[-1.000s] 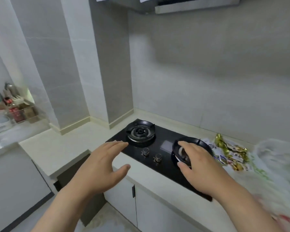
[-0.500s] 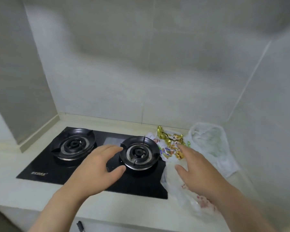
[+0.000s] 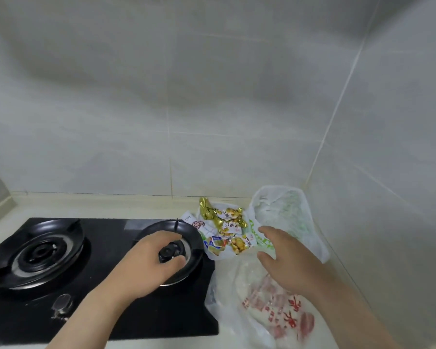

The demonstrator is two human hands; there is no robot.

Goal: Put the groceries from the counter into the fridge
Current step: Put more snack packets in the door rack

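Observation:
Groceries lie in the counter's right corner. A pile of small gold and white snack packets [image 3: 227, 230] sits beside the stove. Behind it leans a white plastic bag with green print [image 3: 285, 212]. In front lies a clear bag with red print [image 3: 277, 313]. My right hand [image 3: 285, 263] hovers with fingers spread between the two bags, holding nothing. My left hand [image 3: 149, 263] hangs over the right burner [image 3: 184, 230], fingers relaxed and empty. The fridge is out of view.
A black two-burner gas stove [image 3: 106, 285] fills the left of the counter, with a knob [image 3: 62, 303] at its front. Tiled walls close off the back and right side. Pale counter [image 3: 98, 205] runs behind the stove.
The view has swung right and closer to the corner. Both hands moved forward; my right hand now reaches over the bags, my left over the right burner.

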